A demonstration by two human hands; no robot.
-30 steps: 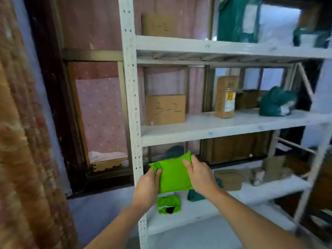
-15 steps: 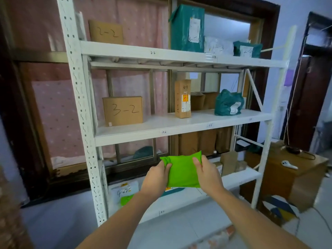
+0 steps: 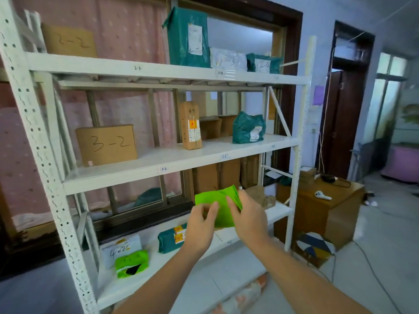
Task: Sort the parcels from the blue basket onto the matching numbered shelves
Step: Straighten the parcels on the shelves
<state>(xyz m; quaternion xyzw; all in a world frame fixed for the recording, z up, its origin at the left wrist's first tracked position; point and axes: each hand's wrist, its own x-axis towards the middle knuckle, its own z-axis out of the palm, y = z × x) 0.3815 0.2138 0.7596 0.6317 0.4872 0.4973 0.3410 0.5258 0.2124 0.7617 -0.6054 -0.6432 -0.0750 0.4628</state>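
Parcel: a green parcel (image 3: 221, 206) is held in the air in front of the white rack (image 3: 34, 123), between the middle and bottom shelves; it touches no shelf yet
Left hand (image 3: 199, 230): thumb and fingers curl and pinch the near left edge of the green parcel
Right hand (image 3: 249, 218): fingers are folded over the right side and grip it
Change: half a second ago the parcel faced the person flat; now it is turned and partly folded between the hands; the view has also swung to the right along the rack
Meaning: I think the person is looking for its written number; I cannot read one
Shelves: small tags such as the 3-2 tag (image 3: 163, 169) mark the places; a brown box (image 3: 106, 145) marked 3-2 stands above it
Blue basket: not in view
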